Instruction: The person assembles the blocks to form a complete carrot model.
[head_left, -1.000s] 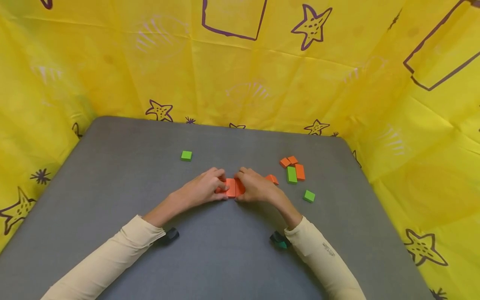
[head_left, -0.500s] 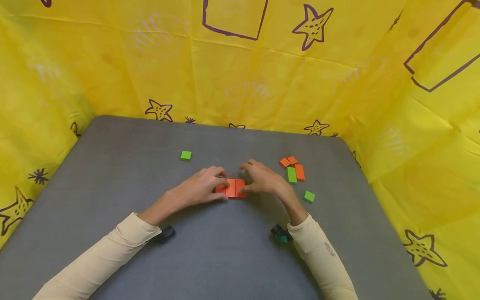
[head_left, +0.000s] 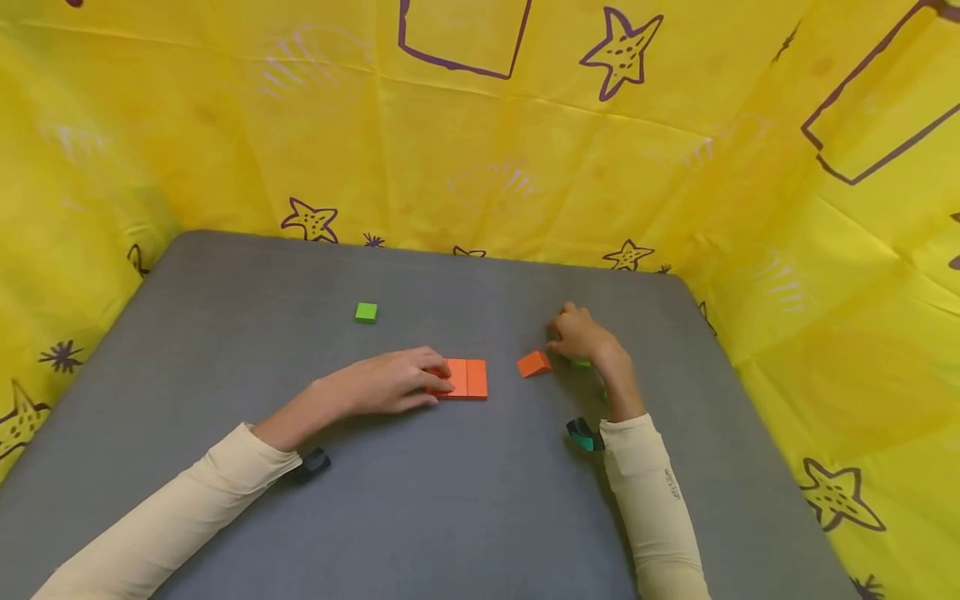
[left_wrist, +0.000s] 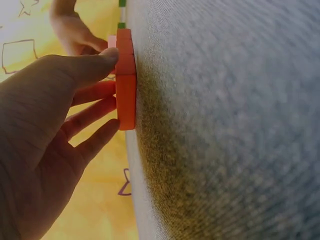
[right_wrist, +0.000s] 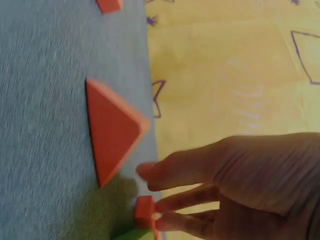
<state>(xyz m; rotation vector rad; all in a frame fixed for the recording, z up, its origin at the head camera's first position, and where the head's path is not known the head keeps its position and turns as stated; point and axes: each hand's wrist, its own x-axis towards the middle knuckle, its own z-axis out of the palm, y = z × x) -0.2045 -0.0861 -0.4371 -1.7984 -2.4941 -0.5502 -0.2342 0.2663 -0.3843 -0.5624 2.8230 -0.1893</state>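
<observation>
In the head view, a row of orange rectangular blocks lies flat on the grey table, their sides touching. My left hand rests at its left end; the left wrist view has the thumb and fingertips at the upper side of the orange blocks. My right hand is over the loose blocks on the right, hiding most of them. In the right wrist view its fingertips are right at a small orange block, thumb apart from it. Nearer the row lies an orange triangular block.
A green block sits alone toward the back left. Another green block peeks out under the right hand. The table is bordered by a yellow patterned curtain. A dark strap hangs at the right wrist.
The right hand has let go of the orange row and moved right and back to the loose blocks, uncovering the triangular block. The left hand has loosened and shifted slightly left.
</observation>
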